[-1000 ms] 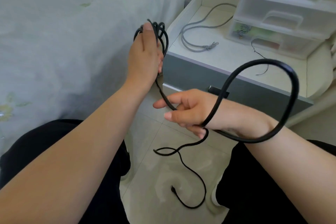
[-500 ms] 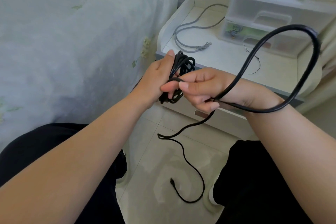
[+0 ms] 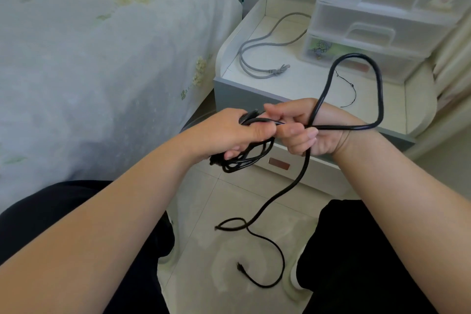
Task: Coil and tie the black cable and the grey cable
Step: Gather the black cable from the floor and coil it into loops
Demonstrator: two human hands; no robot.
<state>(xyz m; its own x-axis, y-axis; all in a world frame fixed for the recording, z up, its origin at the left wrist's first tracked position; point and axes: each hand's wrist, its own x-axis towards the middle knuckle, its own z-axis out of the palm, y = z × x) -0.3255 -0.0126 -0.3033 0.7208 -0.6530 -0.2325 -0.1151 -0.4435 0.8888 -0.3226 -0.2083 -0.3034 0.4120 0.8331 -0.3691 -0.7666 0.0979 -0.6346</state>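
Since half a second ago the two hands have come closer together, and the big free loop of the black cable (image 3: 381, 89) is now smaller and stands more upright above the right wrist. The tail on the floor has shifted only a little.

The left hand (image 3: 226, 132) grips the bundle of coils of the black cable; its fingers are curled around the strands, and the coils hang out below the palm, in front of the nightstand (image 3: 254, 94). The right hand (image 3: 303, 130) touches the left hand and pinches one strand between thumb and curled fingers. From this hand the cable goes up in a loop in front of the nightstand top, returns across the wrist, then drops down to the tiled floor (image 3: 267, 191). There it makes a small curl and a wider curve, and its plug end lies between the person's legs, below the nightstand.

The grey cable (image 3: 257, 44) lies loose on the nightstand top, uncoiled, with its connector end toward the front edge. It is well apart from both hands. Behind it, at the right side of the nightstand top, stands a clear plastic drawer unit (image 3: 382, 20). A thin black thread (image 3: 353, 90) lies on the top just in front of that unit. To the left of the nightstand is a bed with a pale flowered cover (image 3: 102, 58).
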